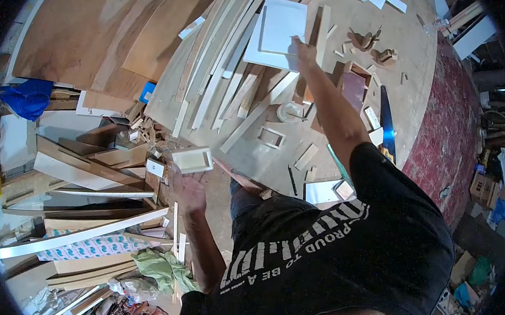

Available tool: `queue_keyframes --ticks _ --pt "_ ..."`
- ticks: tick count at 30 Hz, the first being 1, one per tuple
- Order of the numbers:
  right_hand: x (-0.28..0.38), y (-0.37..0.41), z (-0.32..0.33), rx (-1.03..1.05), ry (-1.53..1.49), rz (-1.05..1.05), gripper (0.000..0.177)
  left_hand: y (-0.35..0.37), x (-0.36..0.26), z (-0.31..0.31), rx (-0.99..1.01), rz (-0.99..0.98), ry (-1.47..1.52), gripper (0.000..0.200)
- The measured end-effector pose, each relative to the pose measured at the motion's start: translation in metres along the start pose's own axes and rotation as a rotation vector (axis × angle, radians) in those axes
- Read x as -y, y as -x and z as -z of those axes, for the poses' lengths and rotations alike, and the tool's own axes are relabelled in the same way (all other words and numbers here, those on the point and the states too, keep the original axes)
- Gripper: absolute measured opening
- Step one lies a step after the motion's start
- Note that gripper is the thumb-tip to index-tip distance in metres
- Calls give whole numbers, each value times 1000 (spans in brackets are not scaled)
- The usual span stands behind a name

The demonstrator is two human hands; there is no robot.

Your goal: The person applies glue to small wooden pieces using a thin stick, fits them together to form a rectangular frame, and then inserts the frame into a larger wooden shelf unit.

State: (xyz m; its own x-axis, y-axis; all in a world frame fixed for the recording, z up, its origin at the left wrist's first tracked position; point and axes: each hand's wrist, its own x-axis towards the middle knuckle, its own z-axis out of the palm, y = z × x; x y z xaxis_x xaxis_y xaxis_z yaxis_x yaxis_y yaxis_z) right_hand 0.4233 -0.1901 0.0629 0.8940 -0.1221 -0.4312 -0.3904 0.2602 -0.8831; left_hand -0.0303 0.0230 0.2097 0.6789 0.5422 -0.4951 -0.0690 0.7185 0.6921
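My left hand (190, 192) holds a small white rectangular box frame (193, 160) off the table's left side, with the fingers partly hidden beneath it. My right hand (305, 54) reaches far across the table and grips the near right corner of a white panel (283, 25), one finger showing on top. Under it lies another white board (254, 53), resting over long wooden strips (210, 61). A second small white frame (271, 136) lies on the table, near a clear plastic cup (290, 112).
A handsaw (385, 119), a wooden box (354, 86), carved brown pieces (365, 39), a black pen (292, 180) and small offcuts lie on the table (414, 46). Stacked boards and scrap wood (89, 163) crowd the left. A red marbled surface (446, 120) borders the right.
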Motion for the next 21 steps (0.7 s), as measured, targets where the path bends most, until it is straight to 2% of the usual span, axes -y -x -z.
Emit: queue_keyframes --ticks 1,3,5,7,8,10,11,12,13,14,15,16,18,21 --pt "-43 -39 0 -22 236 89 47 7 5 6 -4 0 1 56" --pt "-75 -36 -19 -32 219 167 58 22 19 15 162 -84 -110 56" --pt "-108 -57 -4 284 750 493 58 27 40 23 179 -109 -33 54" --pt "-105 -40 -19 123 481 44 52 33 39 2 113 28 -110 52" --pt "-86 -27 -12 97 478 56 52 35 42 -5 190 4 -94 49" --pt "-25 22 3 99 844 292 47 33 43 -19 248 49 -96 47" --pt "1 48 21 28 829 457 49 30 43 -25 285 77 -98 46" --pt "24 70 46 -43 810 625 51 22 41 -27 233 188 90 44" --pt "39 85 74 -122 824 497 55 18 40 -28 251 190 90 44" --pt "41 100 110 -271 1054 772 63 16 38 -29 293 179 125 45" --pt "46 122 142 -324 1130 702 68 14 37 -33 333 166 159 45" --pt "48 143 165 -371 1203 631 76 16 35 -50 226 145 86 47" --pt "39 172 185 -372 1411 210 87 9 33 -52 254 121 67 47" --pt "21 188 204 -298 1399 211 89 8 34 -62 302 126 34 47"
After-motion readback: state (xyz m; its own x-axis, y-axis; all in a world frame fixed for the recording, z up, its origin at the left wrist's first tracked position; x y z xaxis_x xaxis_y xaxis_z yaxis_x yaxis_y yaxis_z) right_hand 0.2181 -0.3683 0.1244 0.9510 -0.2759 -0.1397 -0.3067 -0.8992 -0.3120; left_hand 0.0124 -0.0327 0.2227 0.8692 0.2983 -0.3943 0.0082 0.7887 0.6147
